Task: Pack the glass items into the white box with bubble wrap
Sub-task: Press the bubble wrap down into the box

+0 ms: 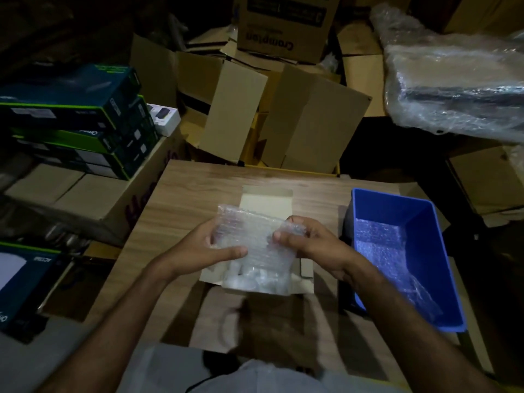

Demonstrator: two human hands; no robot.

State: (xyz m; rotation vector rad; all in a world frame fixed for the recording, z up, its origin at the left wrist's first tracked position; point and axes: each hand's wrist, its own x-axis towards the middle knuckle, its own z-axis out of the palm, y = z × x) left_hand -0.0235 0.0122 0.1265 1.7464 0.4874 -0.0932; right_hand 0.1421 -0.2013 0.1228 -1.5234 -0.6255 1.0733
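An open white box lies in the middle of the wooden table. Above it I hold a sheet of bubble wrap folded around clear glass items; the glass shows blurred at the lower end of the bundle, over the box's near side. My left hand grips the wrap's left edge with the thumb across its front. My right hand pinches the wrap's upper right corner. The inside of the box is mostly hidden by the bundle.
A blue plastic bin with more bubble wrap in it stands to the right on the table. Brown cartons crowd the space behind the table. Stacked dark product boxes sit at the left, and a plastic-wrapped bundle at the back right.
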